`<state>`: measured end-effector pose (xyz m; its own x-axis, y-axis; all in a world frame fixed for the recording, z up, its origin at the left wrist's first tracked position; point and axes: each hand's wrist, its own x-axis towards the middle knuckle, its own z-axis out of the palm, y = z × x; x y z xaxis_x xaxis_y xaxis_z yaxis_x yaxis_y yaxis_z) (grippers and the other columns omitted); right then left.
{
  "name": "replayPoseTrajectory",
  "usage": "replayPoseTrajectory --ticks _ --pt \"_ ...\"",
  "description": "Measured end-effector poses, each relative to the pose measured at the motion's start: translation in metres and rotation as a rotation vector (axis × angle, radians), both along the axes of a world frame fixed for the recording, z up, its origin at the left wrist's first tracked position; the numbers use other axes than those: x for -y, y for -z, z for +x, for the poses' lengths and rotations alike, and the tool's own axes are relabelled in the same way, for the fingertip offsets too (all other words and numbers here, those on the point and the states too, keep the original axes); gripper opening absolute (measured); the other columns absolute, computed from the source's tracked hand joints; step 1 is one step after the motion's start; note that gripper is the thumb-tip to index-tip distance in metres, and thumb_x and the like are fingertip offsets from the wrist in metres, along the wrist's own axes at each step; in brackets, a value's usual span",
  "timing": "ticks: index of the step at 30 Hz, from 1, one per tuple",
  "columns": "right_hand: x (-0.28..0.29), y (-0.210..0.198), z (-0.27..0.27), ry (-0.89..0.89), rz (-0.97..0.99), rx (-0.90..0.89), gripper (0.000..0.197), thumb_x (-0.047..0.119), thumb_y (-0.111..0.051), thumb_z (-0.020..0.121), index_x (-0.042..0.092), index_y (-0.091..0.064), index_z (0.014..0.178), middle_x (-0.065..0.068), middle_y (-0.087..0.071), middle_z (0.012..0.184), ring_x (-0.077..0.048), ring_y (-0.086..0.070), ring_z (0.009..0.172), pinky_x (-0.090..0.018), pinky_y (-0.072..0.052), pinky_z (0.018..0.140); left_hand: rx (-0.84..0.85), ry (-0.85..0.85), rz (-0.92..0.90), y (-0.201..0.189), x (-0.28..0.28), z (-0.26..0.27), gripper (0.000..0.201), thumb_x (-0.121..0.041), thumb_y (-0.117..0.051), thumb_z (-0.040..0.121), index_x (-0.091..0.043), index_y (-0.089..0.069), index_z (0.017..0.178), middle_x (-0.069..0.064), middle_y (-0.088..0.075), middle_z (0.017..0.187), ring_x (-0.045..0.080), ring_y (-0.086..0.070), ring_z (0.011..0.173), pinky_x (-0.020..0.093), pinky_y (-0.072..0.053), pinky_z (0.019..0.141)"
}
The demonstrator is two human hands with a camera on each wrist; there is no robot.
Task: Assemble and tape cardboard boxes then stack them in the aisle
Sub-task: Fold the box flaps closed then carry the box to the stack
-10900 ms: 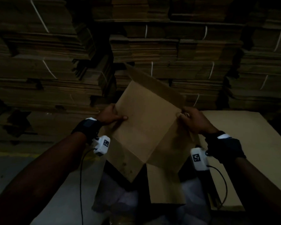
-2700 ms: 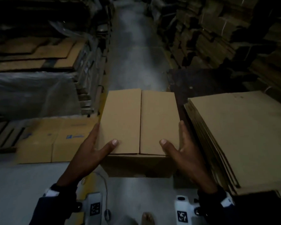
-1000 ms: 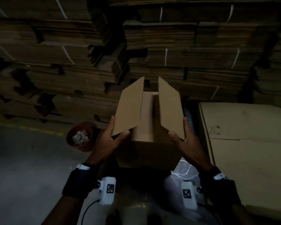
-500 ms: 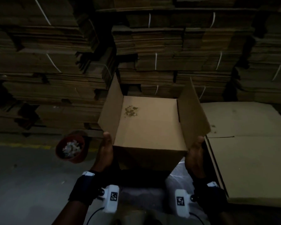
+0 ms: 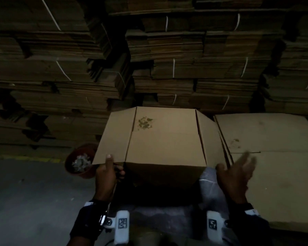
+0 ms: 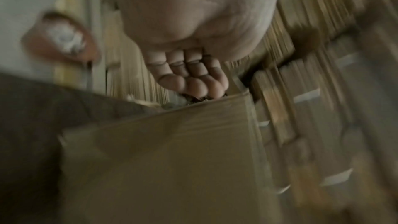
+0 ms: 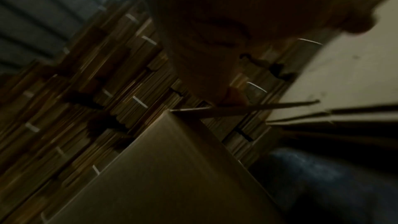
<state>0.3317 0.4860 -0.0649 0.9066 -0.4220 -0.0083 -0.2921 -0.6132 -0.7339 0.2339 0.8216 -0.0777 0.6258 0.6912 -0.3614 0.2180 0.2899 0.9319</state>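
Left hand (image 5: 108, 173) — thumb pinching the left flap of the cardboard box (image 5: 164, 148) | right hand (image 5: 236, 172) spread, empty, just beside it | box held before the torso, flaps unsealed | judged light, crushable — best gripped at folded edges.

The left hand (image 5: 108, 172) reaches forward with its thumb laid on top of a cardboard flap (image 5: 114, 137) and its fingers curled beneath it, pinching the near edge. The right hand (image 5: 236, 172) hangs free just right of the box, palm turned inward, fingers spread and blurred, touching nothing. Both forearms stretch out from below, each wearing a dark wrist strap with a white camera unit
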Motion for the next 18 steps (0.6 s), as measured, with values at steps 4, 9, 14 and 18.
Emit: replayPoseTrajectory --ticks 4,9,14,18 --pt "0.013 -0.019 0.035 -0.632 -0.208 0.081 0.065 0.024 -0.052 0.093 0.006 -0.038 0.154 -0.018 -0.031 0.162 -0.035 -0.031 0.150 -0.038 -0.027 0.117 0.041 -0.021 -0.231 -0.008 -0.001 0.006 0.054 -0.052 -0.042 0.104 -0.011 -0.053 0.071 0.002 -0.056 0.049 0.012 -0.054 0.040 0.021 -0.045 0.042" --pt "-0.011 -0.043 0.084 -0.834 -0.343 -0.022 0.058 0.048 -0.039 0.107 0.034 -0.021 0.161 0.000 -0.035 0.162 -0.021 -0.034 0.148 -0.029 -0.029 0.113 0.031 -0.059 -0.288 -0.011 0.000 0.014 0.053 -0.056 -0.042 0.102 -0.012 -0.055 0.077 0.002 -0.068 0.057 0.012 -0.064 0.048 0.022 -0.052 0.047" --pt "-0.030 -0.041 0.091 -0.828 -0.554 -0.170 0.065 0.047 -0.043 0.104 0.037 -0.013 0.161 -0.019 -0.044 0.138 -0.039 -0.059 0.113 -0.040 -0.047 0.093 0.114 -0.152 -0.097 -0.019 0.018 0.016 0.034 -0.040 -0.049 0.105 -0.017 -0.063 0.083 0.004 -0.067 0.081 0.023 -0.065 0.083 0.033 -0.052 0.066" --pt "-0.030 -0.033 0.066 -0.820 -0.546 -0.071 0.061 0.054 -0.035 0.104 0.031 -0.023 0.159 -0.015 -0.050 0.124 -0.037 -0.059 0.107 -0.039 -0.048 0.084 0.129 -0.026 0.166 -0.026 0.030 0.021 0.031 -0.028 -0.057 0.102 -0.012 -0.060 0.128 0.012 -0.065 0.122 0.027 -0.060 0.115 0.039 -0.050 0.097"
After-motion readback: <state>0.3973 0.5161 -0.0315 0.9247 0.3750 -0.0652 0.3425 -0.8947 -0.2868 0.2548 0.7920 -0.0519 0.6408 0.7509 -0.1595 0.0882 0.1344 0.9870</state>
